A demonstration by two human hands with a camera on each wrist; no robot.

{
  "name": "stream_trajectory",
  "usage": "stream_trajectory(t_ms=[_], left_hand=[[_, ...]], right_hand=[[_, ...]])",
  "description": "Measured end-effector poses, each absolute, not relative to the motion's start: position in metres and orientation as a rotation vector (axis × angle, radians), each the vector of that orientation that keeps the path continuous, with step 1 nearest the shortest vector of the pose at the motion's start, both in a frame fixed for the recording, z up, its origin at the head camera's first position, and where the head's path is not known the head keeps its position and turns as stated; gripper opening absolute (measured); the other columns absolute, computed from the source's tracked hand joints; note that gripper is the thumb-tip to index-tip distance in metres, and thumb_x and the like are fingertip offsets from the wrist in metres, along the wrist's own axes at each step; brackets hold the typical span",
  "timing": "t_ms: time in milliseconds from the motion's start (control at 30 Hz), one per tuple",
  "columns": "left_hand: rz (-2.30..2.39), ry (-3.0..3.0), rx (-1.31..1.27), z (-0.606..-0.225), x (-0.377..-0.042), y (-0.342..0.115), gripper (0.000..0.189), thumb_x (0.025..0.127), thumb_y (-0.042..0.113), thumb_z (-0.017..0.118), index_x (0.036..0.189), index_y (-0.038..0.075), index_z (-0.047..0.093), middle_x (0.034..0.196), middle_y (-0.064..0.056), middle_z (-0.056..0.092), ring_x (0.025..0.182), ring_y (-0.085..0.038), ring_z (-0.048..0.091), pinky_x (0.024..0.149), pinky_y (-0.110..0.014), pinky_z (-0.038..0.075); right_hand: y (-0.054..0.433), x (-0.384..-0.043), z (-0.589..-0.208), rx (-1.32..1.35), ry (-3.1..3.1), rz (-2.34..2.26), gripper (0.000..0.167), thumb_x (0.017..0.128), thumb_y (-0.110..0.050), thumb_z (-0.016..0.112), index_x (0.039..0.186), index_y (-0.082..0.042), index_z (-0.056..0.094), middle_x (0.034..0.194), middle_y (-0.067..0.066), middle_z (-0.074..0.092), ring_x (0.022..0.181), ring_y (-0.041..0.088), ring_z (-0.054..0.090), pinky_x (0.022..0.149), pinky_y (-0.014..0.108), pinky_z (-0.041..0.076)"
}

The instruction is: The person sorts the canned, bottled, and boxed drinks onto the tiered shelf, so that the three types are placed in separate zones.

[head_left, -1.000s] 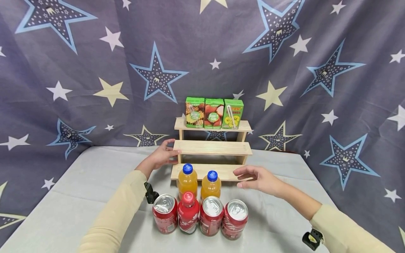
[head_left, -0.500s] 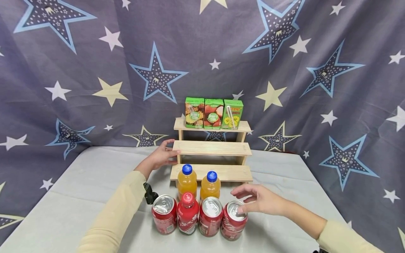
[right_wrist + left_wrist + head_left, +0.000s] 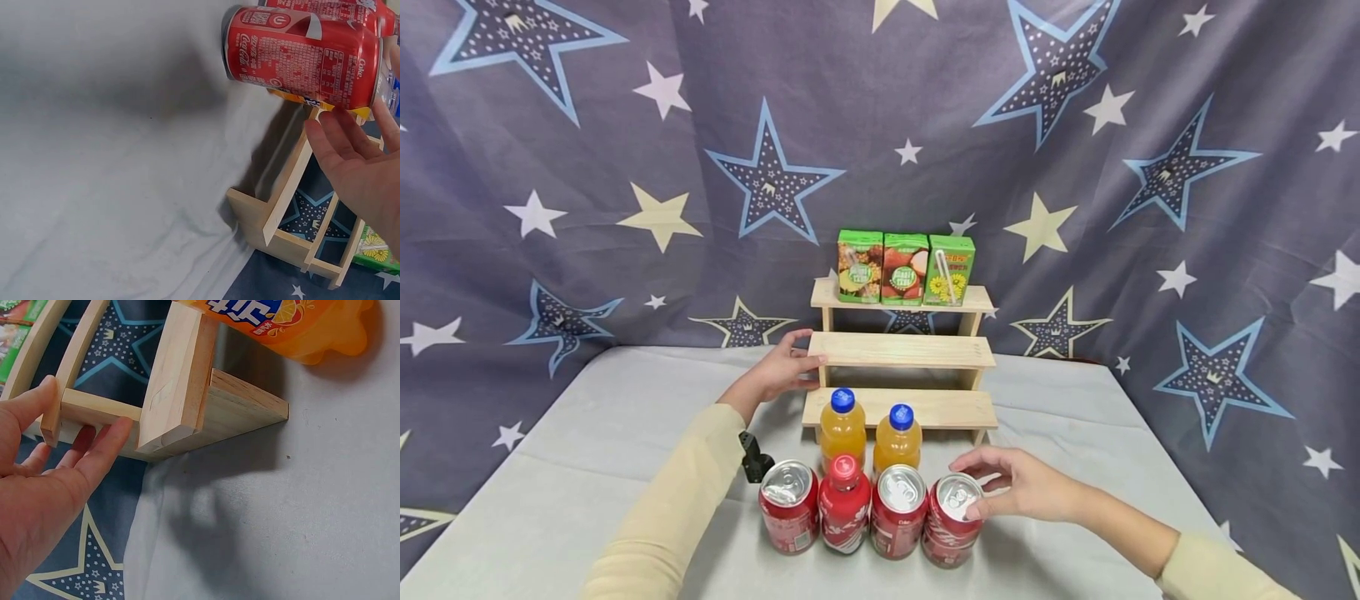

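Red can point(image 3: 951, 543) on the right: stands upright on the tabletop point(image 3: 587, 437), well forward of the back edge, right end of the front row. Right hand point(image 3: 1033, 485) at its top, thumb by the near side of the rim, fingers spread round the far side, not curled tight. Firm contact: cannot tell, even from the right wrist view.

Step in hand, my read: getting hold of this can, which is not lifted. Next move calls for bringing thumb and fingers in on the upper can, then a straight lift that spares the neighbour.

Neighbour is the middle can point(image 3: 897, 535), just beside it; touching or not, cannot tell. Then the red bottle point(image 3: 845, 512) and the left can point(image 3: 789, 527), same row. Behind the row, two upright bottles of orange drink, the left orange bottle point(image 3: 842, 432) and the right orange bottle point(image 3: 897, 443), in front of the wooden shelf point(image 3: 902, 351).

Shelf sits near the tabletop's back edge. Left hand point(image 3: 773, 372) pinches the left end of its middle board between thumb and fingers, probably to steady it. Top board carries three drink boxes point(image 3: 905, 271) in a row. Star-print curtain point(image 3: 865, 75) hangs beyond the back edge.
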State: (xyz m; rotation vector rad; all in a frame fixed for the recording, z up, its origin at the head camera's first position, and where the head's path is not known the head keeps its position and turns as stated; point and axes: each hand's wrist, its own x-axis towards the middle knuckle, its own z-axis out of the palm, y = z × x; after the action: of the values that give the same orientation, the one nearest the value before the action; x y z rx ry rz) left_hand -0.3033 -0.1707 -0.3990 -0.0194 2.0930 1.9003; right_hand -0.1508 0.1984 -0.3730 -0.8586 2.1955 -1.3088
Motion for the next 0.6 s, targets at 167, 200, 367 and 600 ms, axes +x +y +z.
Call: stream_trajectory(t_ms=[167, 200, 367, 600], left_hand=[[1.904, 2.095, -0.024, -0.399, -0.303, -0.171, 0.073, 0.094, 0.010, 0.055, 0.148, 0.015, 0.007, 0.143, -0.031, 0.025, 0.127, -0.046, 0.039, 0.099, -0.052, 0.048], [1.902, 2.097, -0.027, -0.398, -0.302, -0.171, 0.073, 0.093, 0.010, 0.056, 0.148, 0.015, 0.008, 0.144, -0.031, 0.025, 0.127, -0.046, 0.039, 0.099, -0.052, 0.048], [1.900, 2.099, -0.021, -0.399, -0.303, -0.171, 0.073, 0.093, 0.010, 0.056, 0.148, 0.015, 0.008, 0.144, -0.031, 0.025, 0.127, -0.046, 0.039, 0.098, -0.051, 0.048], [1.888, 2.110, -0.019, -0.399, -0.304, -0.171, 0.073, 0.093, 0.011, 0.056, 0.148, 0.015, 0.008, 0.143, -0.030, 0.027, 0.127, -0.045, 0.041, 0.098, -0.051, 0.049]], right_hand=[[0.199, -0.148, -0.379, -0.868, 2.184, -1.327, 0.053, 0.079, -0.017, 0.075, 0.124, 0.000, 0.053, 0.121, 0.021, 0.059, 0.103, 0.001, 0.057, 0.087, 0.024, 0.054], [0.199, -0.148, -0.380, -0.867, 2.184, -1.328, 0.054, 0.079, -0.017, 0.075, 0.124, 0.000, 0.052, 0.120, 0.020, 0.059, 0.104, 0.001, 0.057, 0.087, 0.024, 0.054], [0.199, -0.145, -0.385, -0.885, 2.193, -1.325, 0.059, 0.076, -0.019, 0.077, 0.126, -0.003, 0.051, 0.119, 0.016, 0.059, 0.104, 0.001, 0.056, 0.087, 0.025, 0.054], [0.200, -0.140, -0.400, -0.945, 2.206, -1.367, 0.066, 0.075, -0.020, 0.079, 0.130, -0.006, 0.045, 0.120, 0.012, 0.059, 0.108, 0.001, 0.054, 0.088, 0.025, 0.053]])
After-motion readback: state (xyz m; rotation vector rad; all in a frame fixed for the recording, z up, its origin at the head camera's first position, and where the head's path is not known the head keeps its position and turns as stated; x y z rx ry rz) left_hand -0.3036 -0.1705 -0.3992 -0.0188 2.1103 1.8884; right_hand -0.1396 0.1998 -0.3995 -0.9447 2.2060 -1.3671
